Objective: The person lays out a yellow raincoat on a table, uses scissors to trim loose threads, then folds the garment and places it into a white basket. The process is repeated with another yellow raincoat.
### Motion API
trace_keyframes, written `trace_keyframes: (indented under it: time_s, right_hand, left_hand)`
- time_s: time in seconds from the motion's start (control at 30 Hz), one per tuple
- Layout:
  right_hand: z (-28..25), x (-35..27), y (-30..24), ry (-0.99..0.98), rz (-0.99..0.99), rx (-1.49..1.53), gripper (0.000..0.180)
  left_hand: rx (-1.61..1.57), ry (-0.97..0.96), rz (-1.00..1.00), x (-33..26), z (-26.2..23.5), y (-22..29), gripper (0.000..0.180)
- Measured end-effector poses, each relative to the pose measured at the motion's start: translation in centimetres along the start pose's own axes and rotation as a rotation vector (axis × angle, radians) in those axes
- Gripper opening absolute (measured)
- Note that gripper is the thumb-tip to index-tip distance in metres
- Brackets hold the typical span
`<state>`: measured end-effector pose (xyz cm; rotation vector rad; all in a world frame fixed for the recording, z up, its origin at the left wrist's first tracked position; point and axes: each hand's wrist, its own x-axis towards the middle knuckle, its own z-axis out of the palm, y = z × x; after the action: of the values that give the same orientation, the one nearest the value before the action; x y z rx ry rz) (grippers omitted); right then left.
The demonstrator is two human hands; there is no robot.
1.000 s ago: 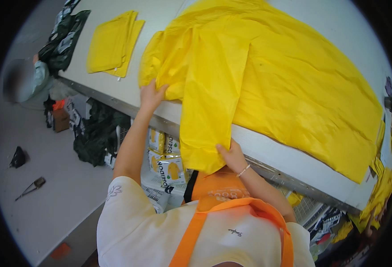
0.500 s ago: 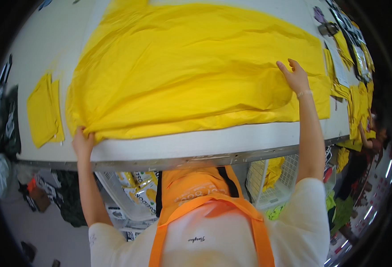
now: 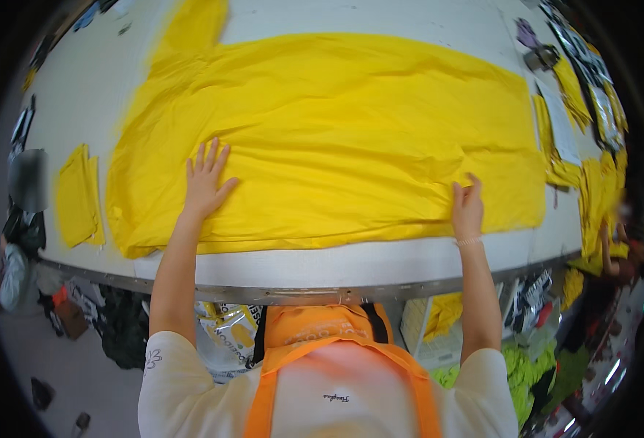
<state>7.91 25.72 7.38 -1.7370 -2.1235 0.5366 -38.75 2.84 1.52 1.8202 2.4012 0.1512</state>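
Your left hand [image 3: 207, 182] lies flat, fingers spread, on the large yellow fabric sheet [image 3: 336, 131], which is spread wrinkled across the white table [image 3: 351, 264]. Your right hand [image 3: 467, 206] presses its near fold, fingers together.

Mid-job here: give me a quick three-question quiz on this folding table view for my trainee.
1. True or false: both hands lie flat and open on the yellow fabric sheet.
2. Which hand is nearer the small folded yellow piece? A) left hand B) right hand
3. Fill in: the fabric sheet is spread over a ___ table.

Key:
1. False: the left hand lies flat with fingers spread, but the right hand's fingers are bent at the fabric's fold edge; whether they pinch it cannot be told.
2. A: the folded piece lies apart from the sheet, off its left end.
3. White.
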Motion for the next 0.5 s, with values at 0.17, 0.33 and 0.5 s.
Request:
trace_keyframes:
  time_s: [0.17, 0.33, 0.5]
  right_hand:
    - [-2.2, 1.9, -5.9, -0.058, -0.674, -0.257, 0.054]
    - [4.1, 4.3, -4.6, -0.375, -0.729, -0.366, 0.049]
    - [4.1, 17.4, -4.8, -0.304, -0.581, -0.186, 0.032]
  left_hand:
    - [0.008, -0.081, -0.001, -3.8, -5.0, -1.3, 0.08]
    - [0.073, -0.161, -0.107, -4.9, -3.7, -3.5, 0.082]
    - [-0.014, 0.145, -0.173, 3.0, -4.5, -11.1, 0.083]
